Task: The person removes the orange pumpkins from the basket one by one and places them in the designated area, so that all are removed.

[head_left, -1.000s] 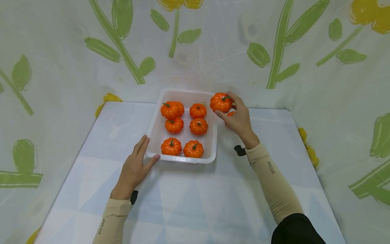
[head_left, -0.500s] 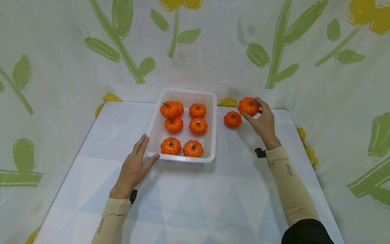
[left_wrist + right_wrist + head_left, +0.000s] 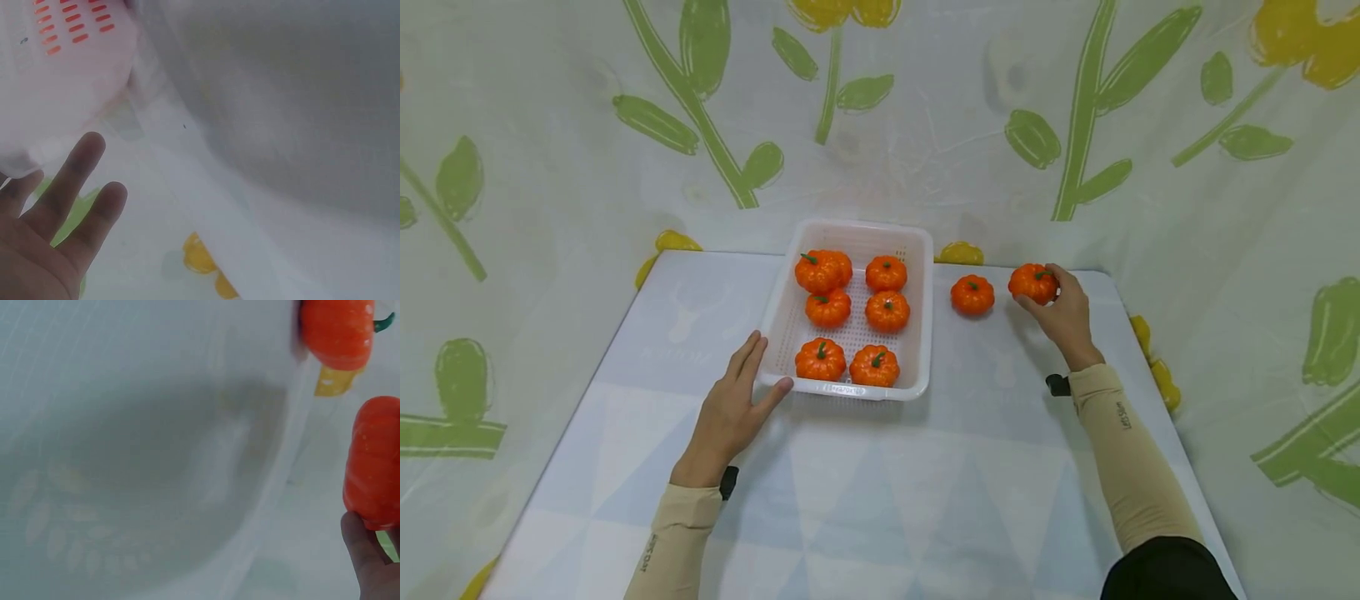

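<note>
A small orange pumpkin with a green stem is gripped between the thumb and fingers of my right hand, low at the table's back right. In the right wrist view the held pumpkin shows at the right edge, thumb against it. Just left of it, another pumpkin sits on the table. My left hand rests at the front left corner of a white plastic basket, fingers straight along its side. Several orange pumpkins lie inside the basket. The left wrist view shows my spread fingers beside the basket wall.
The table has a pale blue and white triangle pattern. A curtain with green leaves and yellow flowers hangs around its back and sides, close behind the basket.
My right hand has carried its pumpkin from the basket's right rim rightward and down toward the table, past the pumpkin standing there. My left hand has stayed at the basket.
</note>
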`<state>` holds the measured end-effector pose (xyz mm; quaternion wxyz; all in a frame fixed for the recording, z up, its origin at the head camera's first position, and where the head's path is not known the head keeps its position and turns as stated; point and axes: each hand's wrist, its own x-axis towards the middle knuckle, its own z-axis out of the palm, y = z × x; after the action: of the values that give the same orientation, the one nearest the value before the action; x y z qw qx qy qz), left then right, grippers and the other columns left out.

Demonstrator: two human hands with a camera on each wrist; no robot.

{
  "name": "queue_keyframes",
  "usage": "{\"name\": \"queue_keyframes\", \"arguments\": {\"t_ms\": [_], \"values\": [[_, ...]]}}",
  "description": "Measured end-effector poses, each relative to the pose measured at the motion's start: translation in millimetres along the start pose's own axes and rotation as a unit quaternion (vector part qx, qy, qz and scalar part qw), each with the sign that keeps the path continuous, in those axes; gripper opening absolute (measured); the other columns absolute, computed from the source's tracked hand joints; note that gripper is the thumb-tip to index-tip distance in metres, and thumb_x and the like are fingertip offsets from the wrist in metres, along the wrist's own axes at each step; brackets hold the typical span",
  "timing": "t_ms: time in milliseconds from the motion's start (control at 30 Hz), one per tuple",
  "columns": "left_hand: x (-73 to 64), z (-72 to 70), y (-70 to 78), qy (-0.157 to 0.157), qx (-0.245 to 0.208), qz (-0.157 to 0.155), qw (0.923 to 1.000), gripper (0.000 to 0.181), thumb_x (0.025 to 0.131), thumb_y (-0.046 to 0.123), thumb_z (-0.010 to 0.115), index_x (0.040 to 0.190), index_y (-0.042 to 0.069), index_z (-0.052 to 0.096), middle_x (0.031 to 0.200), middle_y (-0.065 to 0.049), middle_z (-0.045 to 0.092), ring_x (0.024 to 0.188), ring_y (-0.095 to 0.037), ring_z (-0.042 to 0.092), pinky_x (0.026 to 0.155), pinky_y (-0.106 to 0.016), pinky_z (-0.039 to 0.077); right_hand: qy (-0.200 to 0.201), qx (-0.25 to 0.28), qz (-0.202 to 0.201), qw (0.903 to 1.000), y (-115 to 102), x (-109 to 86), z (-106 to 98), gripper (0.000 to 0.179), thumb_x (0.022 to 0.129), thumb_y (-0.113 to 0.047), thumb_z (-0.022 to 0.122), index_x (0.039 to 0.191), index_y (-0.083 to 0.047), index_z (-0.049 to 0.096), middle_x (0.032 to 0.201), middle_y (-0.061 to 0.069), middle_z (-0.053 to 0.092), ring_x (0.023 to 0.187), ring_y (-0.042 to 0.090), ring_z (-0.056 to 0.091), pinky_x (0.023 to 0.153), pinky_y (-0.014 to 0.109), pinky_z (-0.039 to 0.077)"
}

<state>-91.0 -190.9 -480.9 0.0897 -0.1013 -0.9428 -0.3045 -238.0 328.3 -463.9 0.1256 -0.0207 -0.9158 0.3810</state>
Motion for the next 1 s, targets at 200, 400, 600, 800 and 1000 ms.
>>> {"name": "queue_keyframes", "arguments": {"t_ms": [200, 400, 600, 800, 1000], "values": [[1.0, 1.0, -1.4, 0.0, 0.004, -0.002, 1.0, 0.084, 0.099, 0.052, 0.061, 0.162, 0.01, 0.026, 0.167, -0.007, 0.023, 0.13, -0.046, 0.052, 0.102, -0.061, 0.043, -0.021, -0.006, 0.033, 0.9992, 9.0, 1.0, 4.7, 0.079, 0.09, -0.025, 0.079, 0.153, 0.001, 0.038, 0.153, 0.024, 0.041, 0.139, 0.041, 0.04, 0.116, 0.053, 0.032], [1.1, 0.0, -0.1, -0.002, 0.001, -0.003, 1.0, 0.084, 0.098, 0.053, 0.061, 0.161, 0.01, 0.027, 0.167, -0.007, 0.023, 0.13, -0.045, 0.051, 0.103, -0.06, 0.043, -0.036, -0.008, 0.063, 0.9974, 16.4, 1.4, 8.4, 0.081, 0.09, -0.027, 0.079, 0.153, 0.002, 0.037, 0.153, 0.027, 0.04, 0.14, 0.043, 0.039, 0.116, 0.054, 0.031], [0.9, 0.3, 1.0, -0.007, 0.002, -0.006, 1.0, 0.084, 0.098, 0.054, 0.061, 0.161, 0.01, 0.026, 0.167, -0.008, 0.023, 0.129, -0.046, 0.052, 0.104, -0.06, 0.042, -0.063, -0.008, 0.089, 0.994, 25.5, -0.8, 12.9, 0.086, 0.089, -0.033, 0.079, 0.154, 0.001, 0.033, 0.155, 0.027, 0.037, 0.14, 0.043, 0.038, 0.116, 0.055, 0.031], [0.4, 0.1, 1.9, -0.005, 0.001, -0.004, 1.0, 0.084, 0.098, 0.053, 0.061, 0.161, 0.01, 0.026, 0.167, -0.007, 0.023, 0.129, -0.045, 0.052, 0.103, -0.06, 0.043, -0.069, -0.008, 0.101, 0.9925, 26.0, -3.4, 13.9, 0.088, 0.09, -0.034, 0.078, 0.155, 0.001, 0.031, 0.155, 0.028, 0.035, 0.14, 0.044, 0.037, 0.116, 0.056, 0.03], [0.4, 0.2, 0.9, -0.002, 0.0, -0.005, 1.0, 0.084, 0.098, 0.053, 0.062, 0.161, 0.01, 0.027, 0.167, -0.007, 0.023, 0.132, -0.044, 0.05, 0.103, -0.06, 0.043, -0.077, -0.007, 0.111, 0.9908, 24.7, -2.7, 16.3, 0.088, 0.091, -0.034, 0.077, 0.156, 0.001, 0.028, 0.157, 0.028, 0.033, 0.141, 0.044, 0.035, 0.116, 0.056, 0.029]]}}
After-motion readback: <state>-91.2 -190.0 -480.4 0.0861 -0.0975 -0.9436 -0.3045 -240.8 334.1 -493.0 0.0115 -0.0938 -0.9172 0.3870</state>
